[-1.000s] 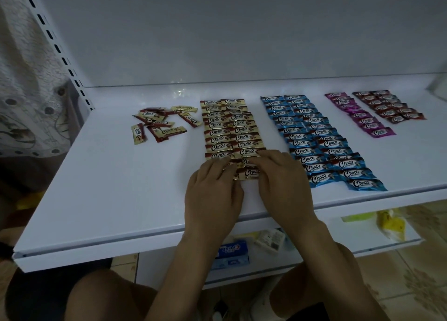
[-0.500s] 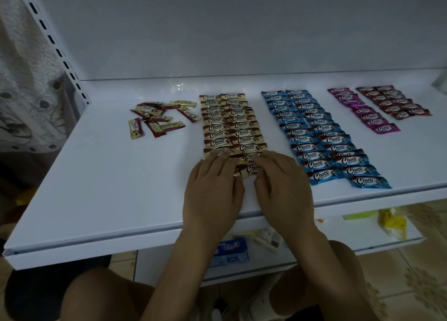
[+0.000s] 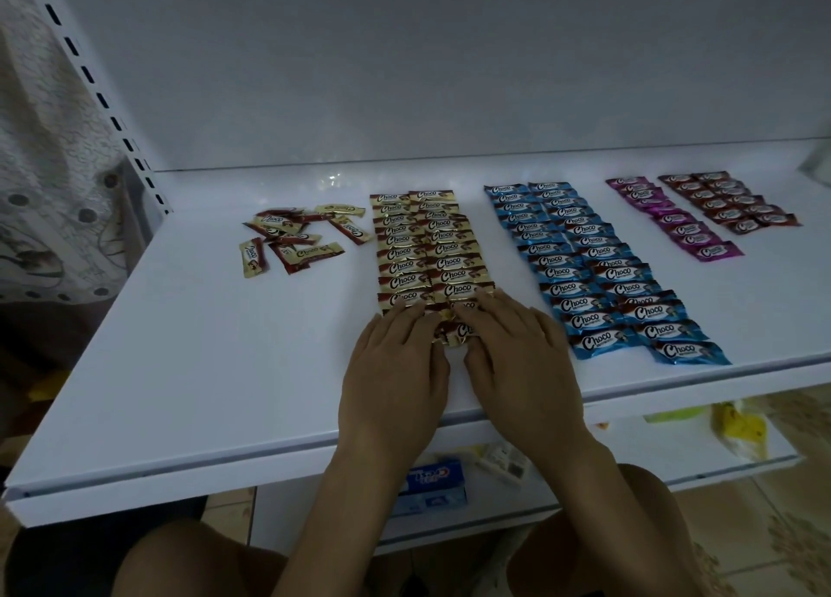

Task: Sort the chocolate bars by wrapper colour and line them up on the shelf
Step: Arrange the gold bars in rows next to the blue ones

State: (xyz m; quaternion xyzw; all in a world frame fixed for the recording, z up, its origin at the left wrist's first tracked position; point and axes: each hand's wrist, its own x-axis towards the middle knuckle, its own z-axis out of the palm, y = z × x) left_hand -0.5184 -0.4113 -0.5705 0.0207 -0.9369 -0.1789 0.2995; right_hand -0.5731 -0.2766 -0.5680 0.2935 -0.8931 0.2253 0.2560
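Choc bars point(image 3: 557, 241) in colour rows, wht shelf point(image 3: 225, 371), tiled floor point(image 3: 764, 529) below

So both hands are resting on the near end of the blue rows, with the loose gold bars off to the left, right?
No. The head view shows the left hand and right hand on the near end of the gold rows, not the blue rows. The loose gold bars are off to the left.

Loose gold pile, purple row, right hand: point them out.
loose gold pile point(image 3: 294, 238), head view, bar at its middle
purple row point(image 3: 673, 218), head view, mid-row wrapper
right hand point(image 3: 517, 349), head view, back of hand
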